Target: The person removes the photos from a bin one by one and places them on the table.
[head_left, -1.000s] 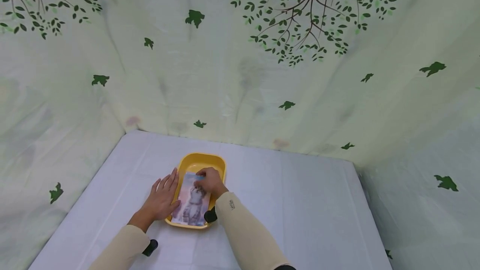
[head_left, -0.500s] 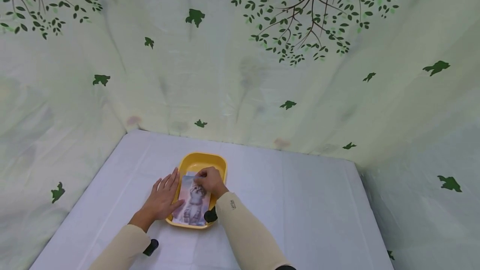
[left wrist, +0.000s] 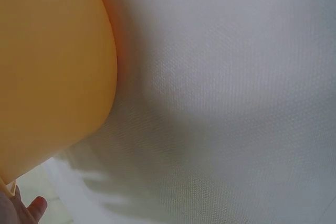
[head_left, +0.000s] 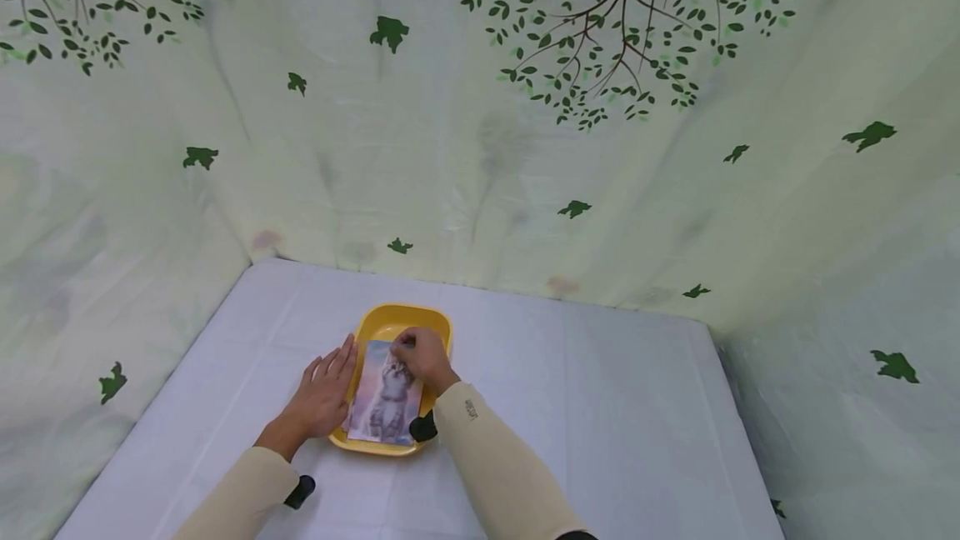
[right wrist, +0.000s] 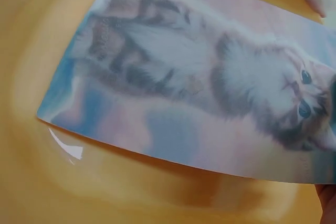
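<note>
A picture card (head_left: 384, 398) printed with a striped kitten on a pink and blue ground lies over the yellow tray (head_left: 401, 311). My right hand (head_left: 426, 359) pinches its top edge. In the right wrist view, the card (right wrist: 173, 72) slants close over the glossy tray floor (right wrist: 31, 177), and the right fingers (right wrist: 326, 203) show only at the edge. My left hand (head_left: 318, 397) rests along the tray's left side with straight fingers; its thumb is hidden. The left wrist view has the tray's outer wall (left wrist: 52, 66) and a bit of that hand (left wrist: 23, 211).
A white-covered table (head_left: 600, 423) carries the tray and reaches well to its right. Pale sheeting (head_left: 465, 148) with printed leaves and branches rises behind and on both sides. Black wrist cameras (head_left: 300, 492) sit under both sleeves.
The card first slid slightly toward the person, baring a pale strip above it, then rose back up and a little right. The left thumb, earlier over the card's edge, no longer shows there.
</note>
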A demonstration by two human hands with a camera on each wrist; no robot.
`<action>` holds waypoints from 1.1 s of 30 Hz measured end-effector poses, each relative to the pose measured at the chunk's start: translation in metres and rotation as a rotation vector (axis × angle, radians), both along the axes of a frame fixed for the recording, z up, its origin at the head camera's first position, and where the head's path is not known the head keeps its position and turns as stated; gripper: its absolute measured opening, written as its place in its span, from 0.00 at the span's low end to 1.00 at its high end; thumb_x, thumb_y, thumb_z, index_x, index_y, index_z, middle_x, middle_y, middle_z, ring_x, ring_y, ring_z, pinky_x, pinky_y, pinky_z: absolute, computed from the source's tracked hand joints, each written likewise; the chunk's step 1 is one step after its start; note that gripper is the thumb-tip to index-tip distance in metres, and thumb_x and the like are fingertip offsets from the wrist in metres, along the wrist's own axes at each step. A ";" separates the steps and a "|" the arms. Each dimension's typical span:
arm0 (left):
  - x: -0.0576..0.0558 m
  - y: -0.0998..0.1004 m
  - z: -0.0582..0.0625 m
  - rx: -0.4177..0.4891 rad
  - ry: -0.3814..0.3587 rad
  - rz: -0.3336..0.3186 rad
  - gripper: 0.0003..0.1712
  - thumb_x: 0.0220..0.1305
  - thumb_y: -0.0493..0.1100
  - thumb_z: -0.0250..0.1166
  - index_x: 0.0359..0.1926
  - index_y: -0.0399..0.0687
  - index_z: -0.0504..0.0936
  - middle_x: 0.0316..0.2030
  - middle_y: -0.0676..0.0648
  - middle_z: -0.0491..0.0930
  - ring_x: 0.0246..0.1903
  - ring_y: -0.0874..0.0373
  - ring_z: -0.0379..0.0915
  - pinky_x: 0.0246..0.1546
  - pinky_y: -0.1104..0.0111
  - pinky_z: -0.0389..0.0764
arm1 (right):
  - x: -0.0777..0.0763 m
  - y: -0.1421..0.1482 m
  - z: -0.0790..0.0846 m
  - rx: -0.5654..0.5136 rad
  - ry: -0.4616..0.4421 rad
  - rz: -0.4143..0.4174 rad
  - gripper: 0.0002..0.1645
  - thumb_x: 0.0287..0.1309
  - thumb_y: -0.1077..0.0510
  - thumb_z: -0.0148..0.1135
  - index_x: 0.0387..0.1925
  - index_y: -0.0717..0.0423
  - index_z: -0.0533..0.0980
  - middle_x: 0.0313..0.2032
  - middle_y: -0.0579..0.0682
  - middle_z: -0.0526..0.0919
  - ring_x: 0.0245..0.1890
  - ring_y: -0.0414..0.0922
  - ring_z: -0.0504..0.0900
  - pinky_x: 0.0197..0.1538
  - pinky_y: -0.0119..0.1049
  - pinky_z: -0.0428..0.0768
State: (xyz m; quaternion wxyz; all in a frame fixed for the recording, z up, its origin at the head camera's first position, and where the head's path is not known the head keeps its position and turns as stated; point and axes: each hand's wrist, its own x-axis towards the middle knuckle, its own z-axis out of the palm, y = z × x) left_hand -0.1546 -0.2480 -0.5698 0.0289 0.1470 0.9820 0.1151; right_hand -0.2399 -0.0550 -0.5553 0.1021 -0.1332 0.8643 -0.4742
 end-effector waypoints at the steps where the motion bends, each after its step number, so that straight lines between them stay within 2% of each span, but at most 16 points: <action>1: 0.000 0.000 0.000 -0.003 -0.003 0.003 0.47 0.54 0.36 0.55 0.72 0.29 0.45 0.74 0.35 0.40 0.68 0.34 0.46 0.66 0.39 0.46 | -0.001 0.001 0.002 0.002 0.000 0.000 0.06 0.60 0.56 0.63 0.33 0.53 0.83 0.30 0.42 0.81 0.27 0.36 0.74 0.32 0.29 0.76; 5: -0.001 0.001 0.000 -0.015 0.000 0.012 0.48 0.50 0.35 0.56 0.72 0.28 0.45 0.74 0.34 0.41 0.68 0.34 0.47 0.66 0.39 0.48 | -0.004 0.008 0.010 -0.006 0.007 -0.004 0.07 0.61 0.55 0.62 0.35 0.54 0.84 0.32 0.44 0.82 0.28 0.37 0.76 0.34 0.31 0.77; 13: -0.003 0.004 -0.002 -0.016 -0.020 0.033 0.50 0.50 0.35 0.56 0.72 0.30 0.45 0.74 0.35 0.40 0.68 0.35 0.46 0.67 0.40 0.47 | -0.016 0.030 0.020 -0.041 0.067 -0.018 0.09 0.61 0.56 0.63 0.36 0.56 0.84 0.34 0.47 0.84 0.32 0.39 0.79 0.38 0.33 0.79; 19: -0.002 0.004 -0.001 -0.017 -0.028 0.047 0.50 0.49 0.35 0.57 0.73 0.30 0.44 0.74 0.36 0.39 0.69 0.35 0.45 0.67 0.40 0.46 | -0.025 0.043 0.037 -0.104 0.118 -0.001 0.09 0.60 0.58 0.63 0.35 0.59 0.84 0.33 0.51 0.85 0.31 0.42 0.79 0.36 0.34 0.78; 25: -0.003 0.004 -0.003 -0.019 -0.037 0.052 0.50 0.50 0.36 0.57 0.73 0.31 0.44 0.74 0.36 0.39 0.69 0.35 0.43 0.68 0.40 0.45 | -0.039 0.058 0.057 -0.119 0.103 -0.038 0.09 0.60 0.57 0.64 0.37 0.58 0.84 0.34 0.49 0.84 0.34 0.41 0.77 0.39 0.33 0.78; 29: -0.003 0.005 -0.002 -0.018 -0.044 0.057 0.50 0.50 0.36 0.57 0.73 0.31 0.44 0.74 0.36 0.39 0.70 0.36 0.42 0.68 0.40 0.44 | -0.045 0.072 0.070 -0.196 0.092 -0.050 0.09 0.60 0.58 0.63 0.37 0.61 0.83 0.35 0.52 0.84 0.35 0.42 0.78 0.41 0.35 0.78; 33: -0.002 0.004 -0.001 -0.024 -0.033 0.060 0.51 0.50 0.36 0.58 0.73 0.30 0.45 0.74 0.35 0.40 0.70 0.36 0.42 0.68 0.40 0.44 | -0.046 0.091 0.080 -0.289 0.070 -0.063 0.09 0.60 0.60 0.63 0.38 0.63 0.82 0.34 0.54 0.84 0.34 0.43 0.78 0.40 0.34 0.77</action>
